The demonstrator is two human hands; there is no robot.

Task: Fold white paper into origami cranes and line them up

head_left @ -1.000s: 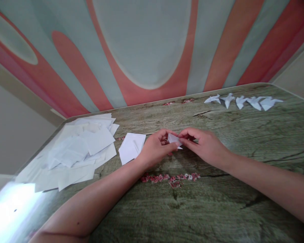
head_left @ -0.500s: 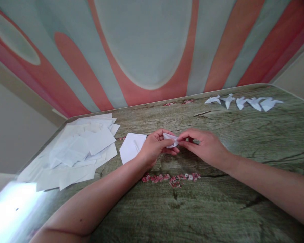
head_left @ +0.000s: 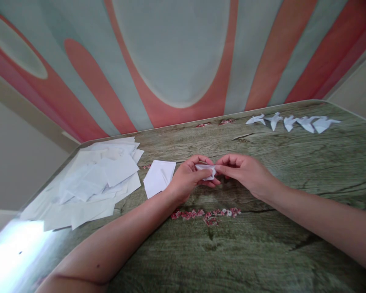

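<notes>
A: Head view. Where is the piece being handled, and how is it gripped?

B: The small folded paper (head_left: 203, 167) lies between the two hands, near the middle of the table (head_left: 247, 252). The left hand (head_left: 190, 179) is clamped on it, thumb laid across the near face and fingers behind and beneath. The right hand (head_left: 247, 173) is pinched at its right end, thumb against the edge; the exact placing of the fingers behind is hidden.

A: Why two different grips?

B: Presumably the left serves as a steady support, its broad grip backing the paper, while the right, using fingertips alone, can act on a fine edge. The individual creases are too small to tell.

A: What lies left of the hands?

B: Just beside the left wrist, a white folded sheet (head_left: 155, 179), angular in outline, lies flat. Farther left is a loose, overlapping pile of white paper (head_left: 122, 169). Its position suggests a supply set within the left arm's reach, yet outside the working area.

A: And at the far right?

B: A row of five folded figures (head_left: 289, 123), winged or pointed in shape, stands near the table's back edge, well apart from the pile. Such spacing probably protects their thin points from the moving forearms.

A: The pink marks?

B: A blossom pattern (head_left: 190, 214) on the tabletop, nearer the viewer than the hands.
</notes>
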